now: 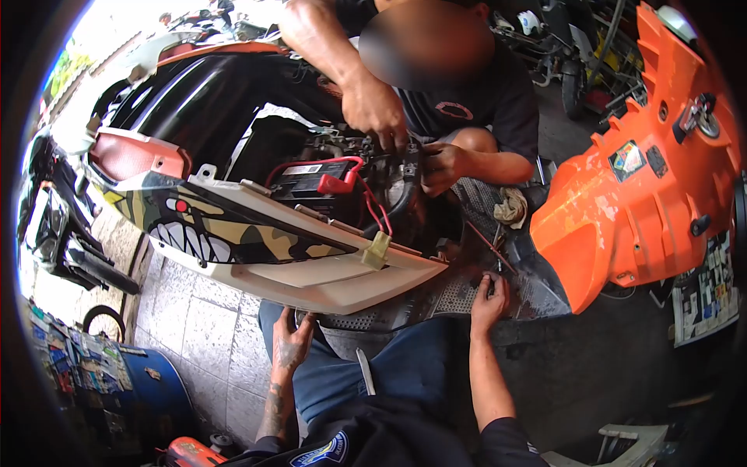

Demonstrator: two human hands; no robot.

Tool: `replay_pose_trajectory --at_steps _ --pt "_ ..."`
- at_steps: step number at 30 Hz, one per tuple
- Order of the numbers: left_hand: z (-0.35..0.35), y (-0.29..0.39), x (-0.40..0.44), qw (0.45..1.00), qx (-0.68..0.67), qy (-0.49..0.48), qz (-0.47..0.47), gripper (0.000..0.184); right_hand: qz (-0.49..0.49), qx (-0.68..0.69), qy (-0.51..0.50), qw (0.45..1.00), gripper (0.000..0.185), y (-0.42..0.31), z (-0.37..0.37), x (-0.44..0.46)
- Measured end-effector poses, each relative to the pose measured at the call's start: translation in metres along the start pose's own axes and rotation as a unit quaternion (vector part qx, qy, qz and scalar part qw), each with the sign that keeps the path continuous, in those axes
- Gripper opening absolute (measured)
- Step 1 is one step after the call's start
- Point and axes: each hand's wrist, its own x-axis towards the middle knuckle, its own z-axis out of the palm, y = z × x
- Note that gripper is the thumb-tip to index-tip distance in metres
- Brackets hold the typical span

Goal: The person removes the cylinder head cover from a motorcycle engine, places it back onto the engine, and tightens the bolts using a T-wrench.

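Note:
A motor scooter with its front bodywork off stands before me. My left hand (292,341) is at the lower edge of its white and camouflage side panel (319,284), fingers pointing up and apart, the tips partly hidden by the edge. Over the black footboard (459,300) my right hand (489,302) is closed in a pinch. A thin metal piece shows near its fingertips, too small to name. Beyond the panel, a battery (307,183) with red cables sits in the open frame. A yellowish connector (377,251) hangs over the panel.
Opposite me, a co-worker's hands (373,113) reach into the scooter's frame. A large orange fairing (622,187) stands on the right. A crumpled rag (510,208) lies on the footboard. A blue drum (159,385) is at lower left, and a parked motorcycle (78,249) stands farther left.

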Motion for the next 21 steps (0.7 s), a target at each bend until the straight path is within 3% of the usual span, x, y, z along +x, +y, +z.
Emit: replay_pose_trajectory --at_steps 3,5,7,9,11,13,16,21 --pt "0.000 0.006 -0.001 0.999 0.035 0.008 0.034 0.030 -0.012 -0.004 -0.004 1.000 0.011 -0.005 -0.001 0.001" --pt "-0.001 0.009 0.000 1.000 0.006 -0.002 0.002 0.028 -0.014 -0.010 -0.014 1.000 0.013 0.002 0.001 -0.003" --pt "-0.005 -0.004 0.003 0.992 0.063 -0.006 0.107 0.028 -0.019 -0.018 -0.037 0.999 0.015 0.006 0.004 -0.001" --pt "-0.008 -0.007 0.003 0.991 0.082 -0.006 0.107 0.029 -0.034 -0.029 -0.020 0.999 0.018 0.006 0.004 -0.003" --pt "-0.009 -0.009 0.004 0.992 0.077 -0.004 0.100 0.035 -0.032 -0.036 -0.044 0.998 0.019 0.011 0.005 -0.006" --pt "-0.009 -0.006 0.005 1.000 0.026 -0.004 0.006 0.040 -0.027 -0.041 -0.053 0.997 0.020 0.014 0.007 -0.006" --pt "-0.009 -0.008 0.005 1.000 0.006 -0.006 -0.021 0.043 -0.018 -0.038 -0.056 0.998 0.021 0.012 0.008 -0.004" --pt "-0.014 0.003 0.005 0.996 0.003 -0.036 -0.080 0.036 0.021 -0.039 -0.065 0.997 0.017 0.009 0.008 -0.004"
